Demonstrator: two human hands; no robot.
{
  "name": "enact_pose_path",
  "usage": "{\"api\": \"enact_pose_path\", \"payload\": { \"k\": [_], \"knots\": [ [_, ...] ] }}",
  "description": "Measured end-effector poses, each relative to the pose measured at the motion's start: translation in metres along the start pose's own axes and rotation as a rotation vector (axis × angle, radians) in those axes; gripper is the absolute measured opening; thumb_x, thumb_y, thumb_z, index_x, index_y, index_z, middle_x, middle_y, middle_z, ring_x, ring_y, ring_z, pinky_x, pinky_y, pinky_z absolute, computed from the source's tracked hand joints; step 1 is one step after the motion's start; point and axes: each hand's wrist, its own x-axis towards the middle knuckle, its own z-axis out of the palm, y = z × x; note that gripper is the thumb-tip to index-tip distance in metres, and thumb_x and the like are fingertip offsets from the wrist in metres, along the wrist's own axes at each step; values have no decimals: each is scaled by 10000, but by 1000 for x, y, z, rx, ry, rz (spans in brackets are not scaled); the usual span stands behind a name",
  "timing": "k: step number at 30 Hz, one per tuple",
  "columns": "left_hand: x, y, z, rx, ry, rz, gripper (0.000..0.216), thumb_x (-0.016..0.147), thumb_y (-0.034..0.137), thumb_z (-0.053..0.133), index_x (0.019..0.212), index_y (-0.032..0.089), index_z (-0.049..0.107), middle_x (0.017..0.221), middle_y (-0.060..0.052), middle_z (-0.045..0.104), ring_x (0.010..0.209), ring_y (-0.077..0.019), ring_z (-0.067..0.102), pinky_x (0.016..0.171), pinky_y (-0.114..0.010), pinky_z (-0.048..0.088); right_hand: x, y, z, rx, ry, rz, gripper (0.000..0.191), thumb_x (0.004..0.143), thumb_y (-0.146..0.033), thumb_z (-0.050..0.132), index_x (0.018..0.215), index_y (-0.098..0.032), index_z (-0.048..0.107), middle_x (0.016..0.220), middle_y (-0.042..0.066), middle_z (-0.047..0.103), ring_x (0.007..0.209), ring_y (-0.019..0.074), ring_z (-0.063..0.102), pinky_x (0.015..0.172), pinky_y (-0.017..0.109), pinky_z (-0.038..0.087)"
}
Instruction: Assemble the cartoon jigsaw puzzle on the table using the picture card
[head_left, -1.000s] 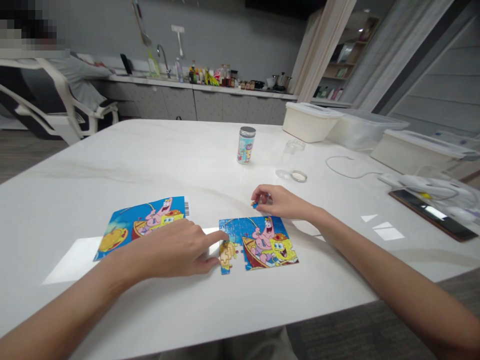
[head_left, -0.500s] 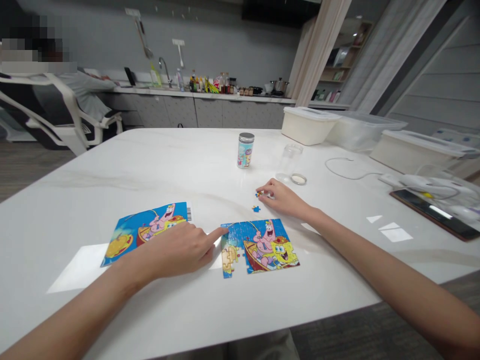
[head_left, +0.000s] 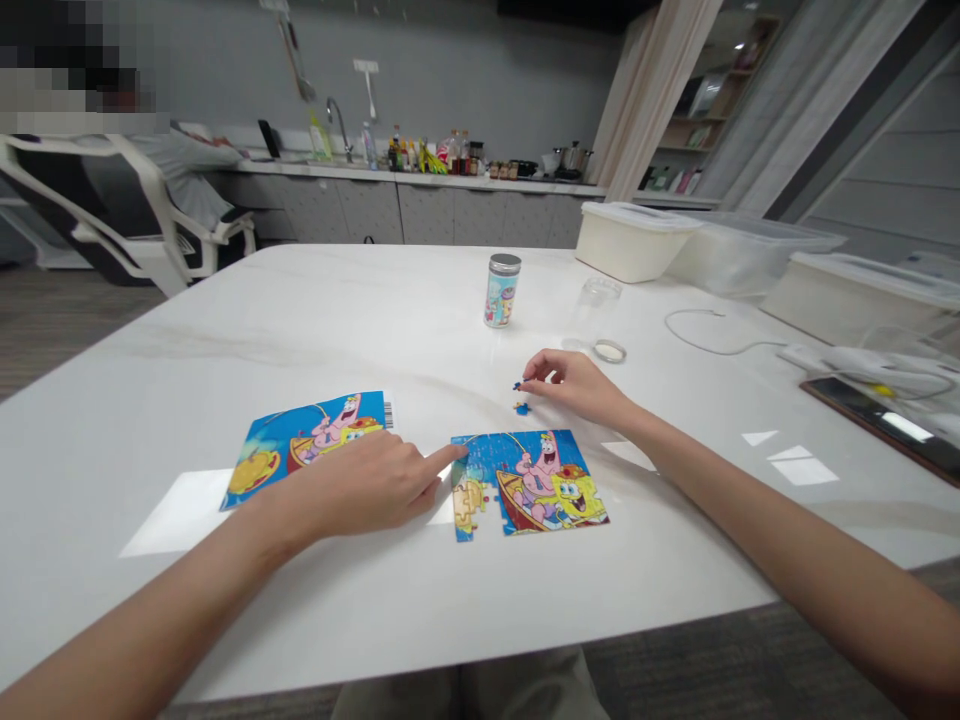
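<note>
1. Closest to us, at 7 o'clock in our view, is our left hand. Its pointing finger sticks out and the other fingers are curled in. It holds nothing. The fingertip touches the top left corner of the puzzle.
2. The puzzle lies flat on the white table, right in front of us. It is almost full. We see small white holes on its left side, near the yellow part.
3. At 9 o'clock from the puzzle, just beside our left hand, lies the picture sheet. It shows the same picture.
4. At 12 o'clock from the puzzle is our right hand. Its thumb and finger are pinched together on a small blue piece, low by the table.
5. Another loose piece lies between that hand and the puzzle.
6. We think the step now is picking up a piece. The next move needs us to turn the piece the right way and bring it toward 7 o'clock, to a hole that fits.
7. Farther off at 12 o'clock stands a little tin. At 1 o'clock are a clear jar and its lid.
8. Far away at 10 o'clock another person sits in a chair.
</note>
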Motion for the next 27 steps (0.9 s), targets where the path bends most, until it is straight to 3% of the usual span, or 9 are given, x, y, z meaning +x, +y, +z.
{"api": "enact_pose_path", "payload": {
  "k": [5, 8, 16, 27],
  "knots": [
    [1, 0, -2, 4, -4, 2, 362, 951, 245, 331, 1197, 141, 575, 445, 30, 489, 333, -124, 356, 418, -284, 236, -18, -29, 7, 271, -421, 1, 136, 797, -287, 644, 864, -193, 718, 889, 35, 713, 800, 140, 652, 719, 284, 512],
    [2, 0, -3, 19, -25, 1, 367, 946, 233, 325, 1195, 142, 579, 440, 27, 493, 328, -128, 345, 415, -284, 227, -27, -39, 11, 259, -546, 20, 141, 796, -248, 639, 892, -210, 735, 886, 25, 724, 789, 137, 660, 686, 266, 519],
    [2, 1, -3, 49, -32, 17, 342, 941, 237, 357, 1201, 177, 571, 434, 23, 487, 340, -132, 409, 427, -277, 171, -34, -48, 16, 273, -579, 132, 126, 752, -214, 685, 872, -178, 699, 724, 18, 708, 668, 129, 652, 576, 237, 498],
    [4, 1, -6, 59, -58, 22, 346, 950, 260, 350, 1190, 169, 583, 426, 21, 480, 337, -133, 413, 425, -278, 151, -36, -50, 17, 250, -595, 134, 133, 748, -215, 681, 870, -163, 675, 777, 29, 701, 676, 123, 650, 535, 214, 484]
  ]
}}
